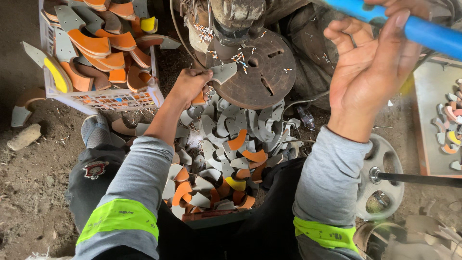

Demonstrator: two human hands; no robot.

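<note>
1. At the far left a white plastic crate point(103, 98) sits on the dirt floor point(29, 183), heaped with orange-and-grey curved pieces.
2. The left hand point(190, 84) has its grip closed on a grey curved piece point(222, 73), pressing it onto the rusty round plate point(262, 72) of the machine.
3. Below it, between the knees, a pile of loose grey and orange pieces point(226, 154) crowds the space under the plate.
4. The right hand point(370, 72) is raised, fingers loosely wrapped around a blue lever point(433, 36).
5. Lower right, a grey handwheel point(382, 178) stands beside the sleeve.
</note>
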